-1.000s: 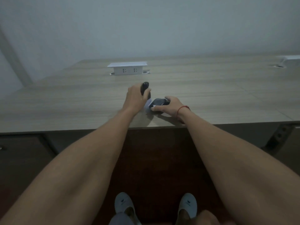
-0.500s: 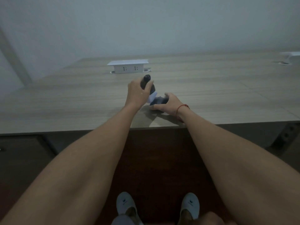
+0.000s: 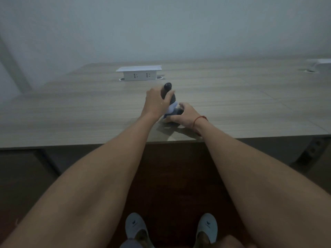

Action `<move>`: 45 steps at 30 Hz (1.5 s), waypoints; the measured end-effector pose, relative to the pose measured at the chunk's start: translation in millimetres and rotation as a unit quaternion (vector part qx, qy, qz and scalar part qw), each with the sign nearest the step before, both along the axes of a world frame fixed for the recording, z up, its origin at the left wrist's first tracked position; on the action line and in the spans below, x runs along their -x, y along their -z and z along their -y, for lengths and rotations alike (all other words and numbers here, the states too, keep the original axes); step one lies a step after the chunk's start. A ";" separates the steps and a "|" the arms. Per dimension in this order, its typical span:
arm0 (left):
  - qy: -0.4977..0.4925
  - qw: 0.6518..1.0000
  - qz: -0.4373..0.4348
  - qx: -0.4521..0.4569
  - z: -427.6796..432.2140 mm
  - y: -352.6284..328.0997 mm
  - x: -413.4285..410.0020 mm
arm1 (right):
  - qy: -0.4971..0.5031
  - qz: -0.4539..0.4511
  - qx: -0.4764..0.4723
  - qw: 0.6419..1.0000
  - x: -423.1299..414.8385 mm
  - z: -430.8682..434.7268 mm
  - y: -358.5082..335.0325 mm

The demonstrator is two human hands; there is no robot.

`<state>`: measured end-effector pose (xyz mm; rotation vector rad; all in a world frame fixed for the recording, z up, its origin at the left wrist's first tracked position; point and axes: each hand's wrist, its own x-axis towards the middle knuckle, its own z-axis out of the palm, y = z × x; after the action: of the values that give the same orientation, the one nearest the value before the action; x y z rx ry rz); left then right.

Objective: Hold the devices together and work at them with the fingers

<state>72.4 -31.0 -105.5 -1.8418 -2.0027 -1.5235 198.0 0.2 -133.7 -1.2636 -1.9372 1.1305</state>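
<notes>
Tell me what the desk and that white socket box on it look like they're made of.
Desk: looks like wood-grain laminate or veneer, matt, with long pale streaks running across; real wood can't be ruled out. Socket box: seems smooth white plastic or painted metal, with an even colour, crisp edges and a thin flat lid; the dim light leaves it open.

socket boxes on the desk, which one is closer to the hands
The white socket box straight beyond the left hand, showing two outlets. The other white box sits at the desk's far right edge, well away from the right hand.

Dim, bluish, soft-focused picture; wide-angle bending at the edges.
</notes>
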 end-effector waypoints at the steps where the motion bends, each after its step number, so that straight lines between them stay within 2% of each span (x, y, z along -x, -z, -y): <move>1: 0.000 1.000 -0.022 0.016 -0.7 2.0 -0.8 | -0.002 -0.002 0.003 1.000 -0.1 -0.3 -0.2; 6: -0.032 0.994 -0.049 0.090 -7.1 -0.8 20.8 | -0.010 -0.011 0.008 1.000 -2.2 -1.0 -0.5; 11: 0.021 0.997 -0.044 0.061 -10.5 -5.2 16.7 | -0.017 -0.004 0.011 1.000 -4.3 -1.3 -2.3; 14: -0.009 0.991 -0.068 0.117 -12.4 10.8 26.3 | -0.021 -0.009 0.013 1.000 -5.5 -0.4 -2.5; 16: -0.022 0.991 -0.074 0.110 -11.0 17.6 29.5 | -0.024 -0.011 0.018 0.999 -6.8 -0.2 -3.3; 18: -0.020 0.997 -0.049 0.063 -10.7 12.8 25.4 | -0.025 -0.007 0.022 0.999 -6.8 -1.6 -4.0; 20: 0.001 1.000 0.012 0.011 -13.3 -0.9 18.3 | -0.030 -0.002 0.024 0.999 -6.1 -1.9 -4.8; 22: 0.064 0.996 0.059 0.026 -15.3 -12.3 11.5 | -0.040 -0.009 0.030 0.999 -5.8 -2.4 -6.0; 24: 0.075 0.994 0.004 0.076 -16.7 -13.7 7.3 | -0.044 -0.013 0.028 0.999 -7.2 -2.5 -7.7; 28: 0.028 0.991 -0.084 0.097 -20.4 -16.7 7.8 | -0.037 -0.007 0.035 0.999 -7.4 -1.8 -8.2; 30: 0.062 0.989 -0.081 0.103 -21.2 -24.9 4.7 | -0.040 -0.009 0.043 0.998 -7.1 -2.2 -9.2; 32: 0.096 0.988 -0.036 0.113 -19.7 -27.4 2.6 | -0.044 -0.011 0.040 0.998 -8.2 -4.1 -9.4; 34: 0.062 0.991 -0.052 0.109 -15.7 -19.7 5.5 | -0.044 0.003 0.036 0.998 -9.9 -4.1 -9.9; 37: -0.045 0.992 -0.085 0.086 -6.2 -3.7 14.3 | -0.045 0.009 0.027 0.999 -9.6 -2.3 -9.3; 42: -0.160 0.985 0.042 0.045 4.0 7.4 16.3 | -0.046 -0.028 0.013 0.998 -13.6 -3.1 -10.8; 45: -0.148 0.981 0.116 0.055 4.8 15.4 17.4 | -0.043 -0.025 -0.002 0.999 -14.0 -2.4 -9.6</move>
<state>55.0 -35.7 -120.9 -1.3670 -2.3774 -1.6272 212.0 2.6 -124.1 -1.1484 -1.9715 1.1887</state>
